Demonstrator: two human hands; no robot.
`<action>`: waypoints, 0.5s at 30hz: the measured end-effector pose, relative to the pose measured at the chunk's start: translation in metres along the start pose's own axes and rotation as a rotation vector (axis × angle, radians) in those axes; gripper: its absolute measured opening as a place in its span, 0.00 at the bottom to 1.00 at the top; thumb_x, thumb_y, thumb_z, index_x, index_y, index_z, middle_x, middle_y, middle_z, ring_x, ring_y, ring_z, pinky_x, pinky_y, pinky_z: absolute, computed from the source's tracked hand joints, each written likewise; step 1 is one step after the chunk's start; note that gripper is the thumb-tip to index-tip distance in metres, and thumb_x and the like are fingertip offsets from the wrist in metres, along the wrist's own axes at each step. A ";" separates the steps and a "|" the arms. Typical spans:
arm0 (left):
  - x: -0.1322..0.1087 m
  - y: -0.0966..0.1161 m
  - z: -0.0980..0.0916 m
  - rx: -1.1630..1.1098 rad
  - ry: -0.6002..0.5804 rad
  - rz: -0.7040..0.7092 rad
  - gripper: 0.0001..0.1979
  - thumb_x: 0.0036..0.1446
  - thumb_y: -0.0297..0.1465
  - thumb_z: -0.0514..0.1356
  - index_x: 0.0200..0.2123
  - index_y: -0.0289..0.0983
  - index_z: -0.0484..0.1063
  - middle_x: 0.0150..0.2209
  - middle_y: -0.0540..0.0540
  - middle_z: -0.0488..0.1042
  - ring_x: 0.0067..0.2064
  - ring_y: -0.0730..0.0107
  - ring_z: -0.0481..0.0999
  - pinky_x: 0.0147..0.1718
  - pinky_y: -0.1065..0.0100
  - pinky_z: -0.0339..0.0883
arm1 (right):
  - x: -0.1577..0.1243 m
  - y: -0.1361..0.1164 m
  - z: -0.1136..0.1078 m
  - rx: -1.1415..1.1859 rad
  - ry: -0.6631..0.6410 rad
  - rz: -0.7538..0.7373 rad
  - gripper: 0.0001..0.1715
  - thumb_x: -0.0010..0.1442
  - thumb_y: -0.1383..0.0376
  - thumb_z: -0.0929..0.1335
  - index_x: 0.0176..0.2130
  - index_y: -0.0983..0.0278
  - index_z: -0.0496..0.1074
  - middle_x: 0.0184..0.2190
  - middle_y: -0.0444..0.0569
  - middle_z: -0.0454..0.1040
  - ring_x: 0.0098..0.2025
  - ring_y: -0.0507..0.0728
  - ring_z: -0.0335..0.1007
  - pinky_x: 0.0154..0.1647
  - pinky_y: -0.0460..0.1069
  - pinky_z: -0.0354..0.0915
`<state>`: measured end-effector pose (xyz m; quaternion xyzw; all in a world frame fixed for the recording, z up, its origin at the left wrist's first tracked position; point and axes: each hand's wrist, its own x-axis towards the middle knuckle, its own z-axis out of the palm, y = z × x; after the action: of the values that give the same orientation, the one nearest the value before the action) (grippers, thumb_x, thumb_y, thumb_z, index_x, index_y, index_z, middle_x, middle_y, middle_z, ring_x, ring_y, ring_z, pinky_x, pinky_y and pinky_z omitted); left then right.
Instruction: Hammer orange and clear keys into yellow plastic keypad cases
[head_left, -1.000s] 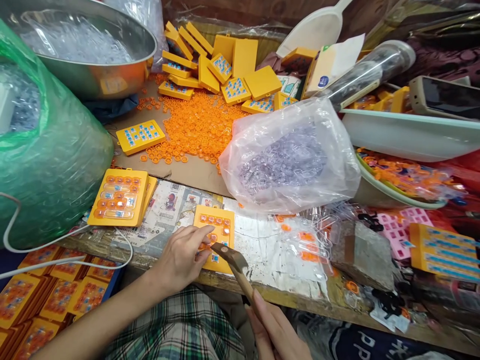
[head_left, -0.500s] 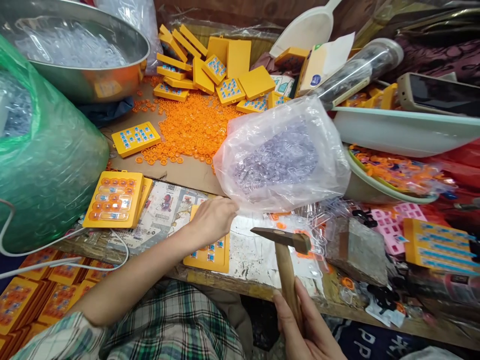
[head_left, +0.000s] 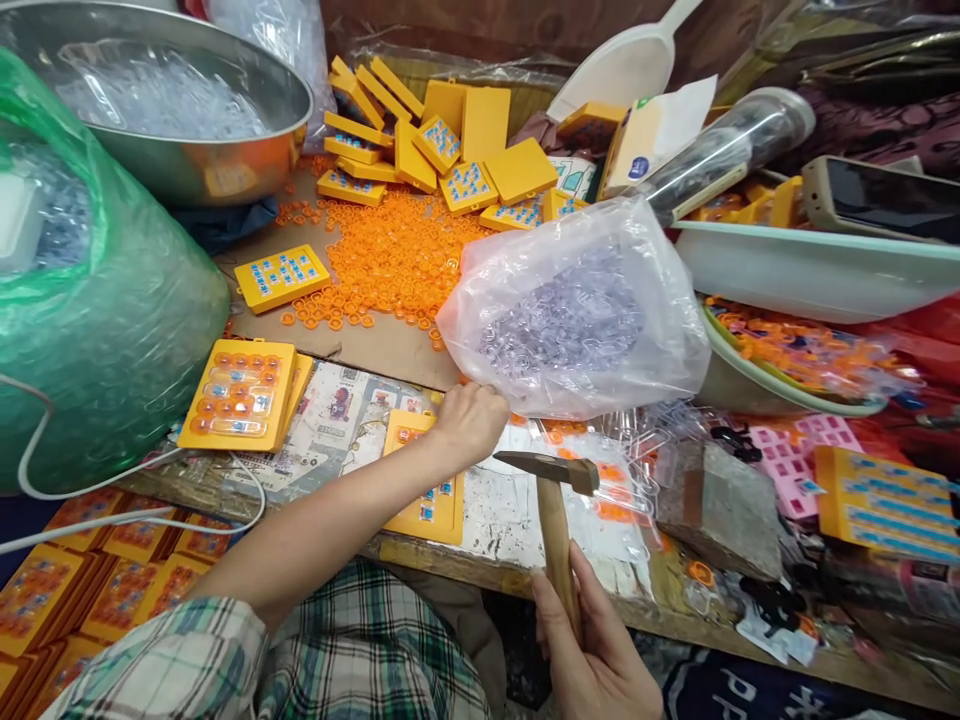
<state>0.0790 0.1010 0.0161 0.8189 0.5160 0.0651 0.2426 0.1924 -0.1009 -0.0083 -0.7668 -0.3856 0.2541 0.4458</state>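
Note:
My right hand (head_left: 596, 640) is wrapped round the wooden handle of a hammer (head_left: 555, 530), its metal head raised above the white work surface (head_left: 495, 510). My left hand (head_left: 472, 425) is curled with the knuckles up, at the lower left edge of a clear plastic bag (head_left: 465, 320) full of small transparent pieces. What its fingers hold, if anything, is hidden. Below my left forearm lies a yellow tray (head_left: 401, 520) with orange rings and blue-marked squares showing, partly covered by the arm. Small orange pieces (head_left: 562, 432) and clear parts lie to the right of that hand.
Loose orange rings (head_left: 397, 250) are heaped behind, with yellow trays (head_left: 486, 125) piled beyond. A filled yellow tray (head_left: 236, 400) rests at the left beside a green bag (head_left: 142, 330). A metal block (head_left: 720, 510) stands at the right. White cable (head_left: 150, 462) crosses the left edge.
My left hand has moved to the right, along the bag's lower edge. The hammer has shifted slightly left with my right hand still round it. The whole view has moved a little.

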 end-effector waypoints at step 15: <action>-0.008 -0.098 -0.032 -0.185 0.221 -0.193 0.09 0.53 0.26 0.58 0.36 0.35 0.77 0.37 0.43 0.76 0.38 0.64 0.75 0.40 0.66 0.69 | -0.001 0.009 0.005 0.102 -0.009 0.142 0.36 0.49 0.56 0.74 0.55 0.63 0.70 0.34 0.46 0.78 0.19 0.47 0.63 0.18 0.43 0.67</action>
<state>-0.0157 0.1384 0.0000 0.7275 0.6077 0.1782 0.2638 0.1917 -0.1016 -0.0184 -0.7673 -0.3186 0.3080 0.4636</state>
